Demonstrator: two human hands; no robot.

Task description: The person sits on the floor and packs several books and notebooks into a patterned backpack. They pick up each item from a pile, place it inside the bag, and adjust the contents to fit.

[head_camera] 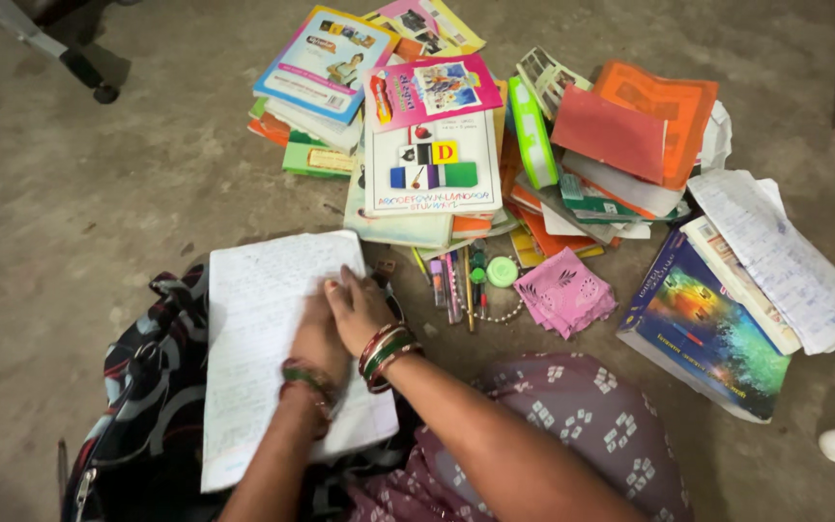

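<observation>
The fingers (348,290) of the right hand (358,311) lie flat and spread on a handwritten sheet of paper (258,319), pressing down on it rather than gripping it. The left hand (318,338) rests on the same sheet just at seven o'clock of the right, partly tucked under it, so I cannot tell how its fingers are set. Both wrists wear red and green bangles (386,356). The sheet lies across a dark patterned bag (152,387) at the lower left, on the person's lap side, tilted a little.

At three o'clock from the hands, near the sheet's edge, a loose row of pens and pencils (456,285) lies on the concrete floor (79,193), with a small round green lid (502,272) just beside them and a folded pink cloth (564,292) further on. At twelve o'clock sits a stack of children's books, topped by an alphabet book (432,162). At two o'clock is a heap of orange folders (645,121) and papers. Well out at three o'clock lies a thick blue book (703,329), with written pages (780,256) leaning over it.
</observation>
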